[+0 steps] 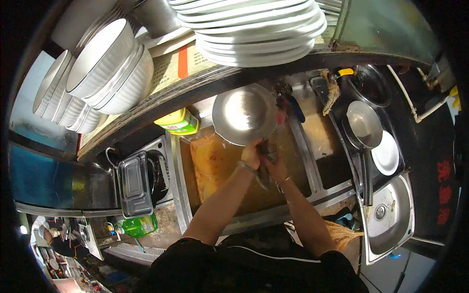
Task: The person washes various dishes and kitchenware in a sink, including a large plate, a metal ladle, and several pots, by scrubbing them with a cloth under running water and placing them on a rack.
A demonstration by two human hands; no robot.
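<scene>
A shiny round steel pan (243,114) is tilted over the far side of a large sink basin (315,179) of brownish, cloudy water. My left hand (251,155) is closed at the pan's near edge, where a dark handle seems to start. Close beside it on the right, my right hand (276,168) has bent fingers against the same dark, greyish part; its exact grip is hidden. The greyish part runs down between my wrists, blurred. Under the water at the left lies a large orange-brown patch that I cannot name.
Stacked white plates (256,33) and bowls (110,69) fill the shelf above. A yellow-green tub (179,121) stands behind the basin. Clear plastic containers (135,183) lie left; a saucepan (364,124), white plate (385,153) and small sink (390,216) are right. Another person (67,246) is far left.
</scene>
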